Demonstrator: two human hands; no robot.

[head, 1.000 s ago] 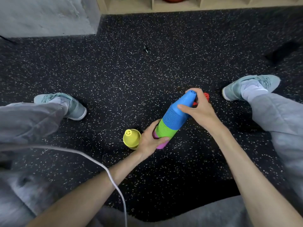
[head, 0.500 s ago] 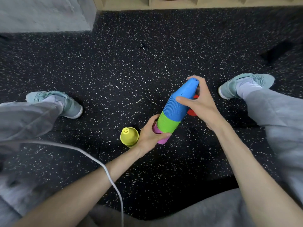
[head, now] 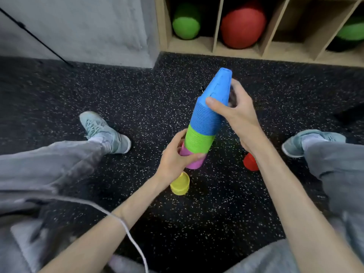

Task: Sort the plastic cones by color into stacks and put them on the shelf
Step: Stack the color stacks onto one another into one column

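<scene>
A tall nested stack of plastic cones is held above the floor, nearly upright and tilted a little right. Its top section is blue [head: 211,107], the middle green [head: 199,139], the bottom pink [head: 192,159]. My left hand [head: 175,158] grips the pink base. My right hand [head: 234,113] grips the blue part near the top, thumb in front, fingers behind. A yellow cone [head: 180,184] stands on the floor just under my left wrist. A red cone [head: 250,162] sits on the floor, partly hidden by my right forearm.
A wooden shelf [head: 262,52] with open cubbies runs along the back, holding a green ball [head: 186,22], a red ball [head: 243,26] and another green one [head: 352,31]. My legs and shoes [head: 104,131] spread to both sides on the speckled black floor. A white cable [head: 126,229] crosses my left wrist.
The stack has swung up from a steep lean to nearly upright and risen. My view has tilted up, bringing the shelf cubbies and balls into sight. The grips are unchanged.
</scene>
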